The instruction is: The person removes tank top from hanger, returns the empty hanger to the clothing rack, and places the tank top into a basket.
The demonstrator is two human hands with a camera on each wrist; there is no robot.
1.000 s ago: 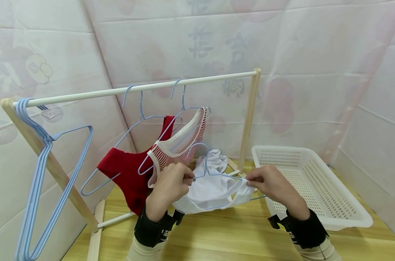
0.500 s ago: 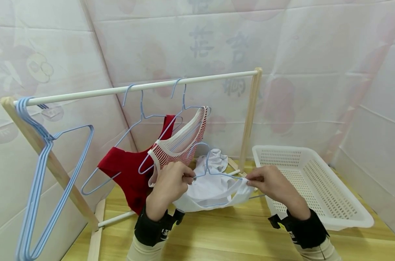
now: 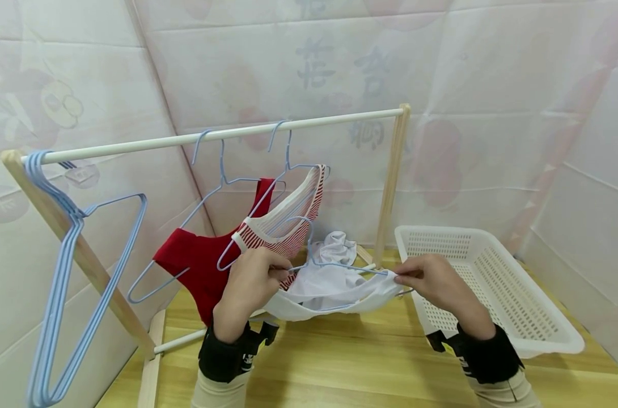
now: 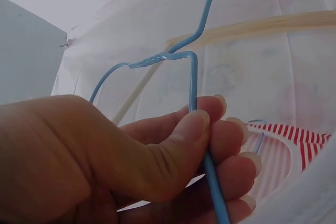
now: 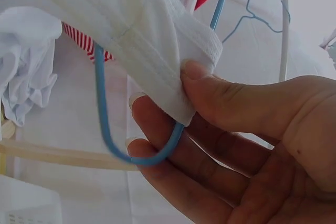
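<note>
The left hand [image 3: 250, 283] pinches one end of a blue wire hanger [image 3: 334, 265], and the right hand [image 3: 431, 280] pinches the other end together with the edge of a white garment [image 3: 334, 292] that hangs on it above the wooden worktop [image 3: 350, 368]. Behind them stands a rack with a white rail [image 3: 217, 136] on wooden posts. On the rail hang 2 hangers, one with a red top [image 3: 202, 269] and one with a red-striped top [image 3: 283, 226]. A bunch of bare blue hangers [image 3: 64, 249] hangs at the rail's left end. A white plastic basket [image 3: 492, 283] sits just right of the right hand.
</note>
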